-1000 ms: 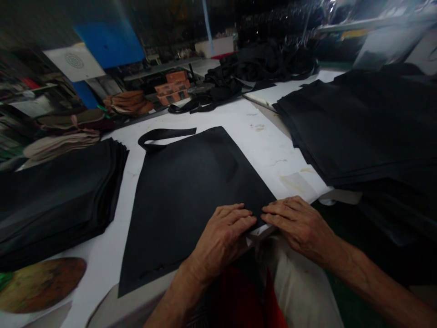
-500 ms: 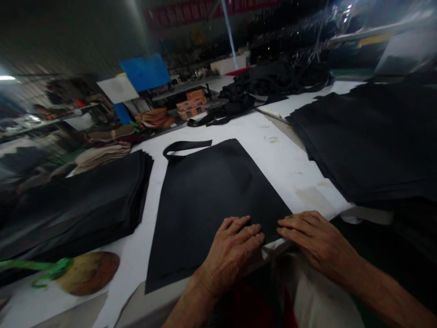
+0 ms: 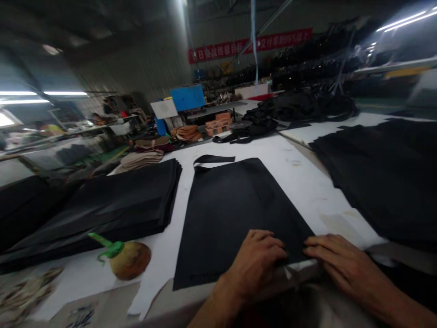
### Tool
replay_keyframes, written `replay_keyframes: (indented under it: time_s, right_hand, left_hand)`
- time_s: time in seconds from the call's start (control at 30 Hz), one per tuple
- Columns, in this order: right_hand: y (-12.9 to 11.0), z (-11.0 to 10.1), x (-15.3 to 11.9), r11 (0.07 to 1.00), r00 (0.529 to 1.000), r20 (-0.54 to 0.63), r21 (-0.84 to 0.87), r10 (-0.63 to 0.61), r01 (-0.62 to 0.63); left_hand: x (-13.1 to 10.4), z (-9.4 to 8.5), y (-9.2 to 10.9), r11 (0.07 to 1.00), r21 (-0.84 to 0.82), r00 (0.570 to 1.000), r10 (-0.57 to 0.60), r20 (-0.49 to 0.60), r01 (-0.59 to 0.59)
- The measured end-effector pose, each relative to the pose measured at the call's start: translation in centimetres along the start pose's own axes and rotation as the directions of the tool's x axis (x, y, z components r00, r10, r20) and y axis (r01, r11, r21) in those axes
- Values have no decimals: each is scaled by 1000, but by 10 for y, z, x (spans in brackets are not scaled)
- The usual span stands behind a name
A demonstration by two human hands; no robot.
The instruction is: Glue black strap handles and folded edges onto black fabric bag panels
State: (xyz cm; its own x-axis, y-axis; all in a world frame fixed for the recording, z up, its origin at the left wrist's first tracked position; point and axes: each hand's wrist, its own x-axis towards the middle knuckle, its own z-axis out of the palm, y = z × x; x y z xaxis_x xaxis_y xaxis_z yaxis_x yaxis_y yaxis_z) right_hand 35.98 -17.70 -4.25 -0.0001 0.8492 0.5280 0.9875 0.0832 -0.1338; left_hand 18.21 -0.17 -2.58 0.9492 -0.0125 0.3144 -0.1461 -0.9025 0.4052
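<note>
A flat black fabric panel (image 3: 232, 209) lies on the white-covered table, its front edge towards me. A black strap (image 3: 215, 159) loops out from its far left corner. My left hand (image 3: 259, 257) rests on the panel near the front edge, its fingers bent and closed on the fabric, the tips partly hidden. At the near right corner my right hand (image 3: 336, 257) has its fingers pressed together on the panel's edge, and its thumb is hard to make out. A small gap separates the two hands.
Stacked black panels stand left (image 3: 136, 196) and right (image 3: 385, 177). A round brown-yellow object with a green tie (image 3: 129, 260) sits at the front left. Tangled black straps (image 3: 300, 109), orange-brown boxes (image 3: 218, 123) and folded brown cloth (image 3: 186, 133) lie farther back.
The camera view has tilted up, so the scene sits lower and farther right. My left fingers, flatter before, are more curled now. The panel stays in place on the table.
</note>
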Motion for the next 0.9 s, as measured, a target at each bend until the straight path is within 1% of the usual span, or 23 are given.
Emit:
replay_keyframes:
  time_s: [0.03, 0.1, 0.13, 0.17, 0.23, 0.33, 0.43, 0.53, 0.63, 0.8, 0.9]
  right_hand:
    - [-2, -1, 0, 999, 999, 29, 18, 37, -37]
    - [-6, -2, 1, 995, 996, 51, 63, 72, -76]
    - [-7, -3, 2, 993, 994, 54, 74, 90, -94]
    - [-8, -3, 3, 991, 993, 53, 85, 102, -107]
    - [-8, -3, 3, 987, 992, 44, 100, 121, -125]
    - [-8, -3, 2, 984, 992, 32, 127, 122, -126]
    - [-7, -2, 0, 982, 993, 27, 153, 112, -114]
    - [-7, -2, 0, 980, 994, 29, 166, 109, -113]
    - [-7, -3, 0, 980, 993, 33, 164, 113, -116]
    - [-10, -3, 1, 977, 989, 52, 159, 137, -144]
    - [-12, -3, 1, 977, 988, 53, 152, 142, -149]
  left_hand:
    - [0, 0, -2, 997, -75, 998, -14, -61, 9]
    - [1, 0, -6, 980, -197, 980, -73, -182, 37]
    - [2, 0, -8, 972, -230, 972, -97, -215, 46]
    - [3, 0, -9, 970, -238, 968, -109, -226, 54]
    - [5, 0, -10, 979, -197, 975, -96, -201, 56]
    - [8, 1, -6, 995, -78, 990, -77, -117, 69]
    - [9, 1, -2, 995, 19, 995, -101, -23, 101]
    - [9, 2, -2, 992, 60, 993, -113, 24, 112]
    - [9, 3, -3, 990, 71, 992, -125, 30, 123]
    - [8, 4, -4, 988, 11, 988, -151, -27, 151]
    - [8, 4, -5, 989, -12, 988, -150, -33, 150]
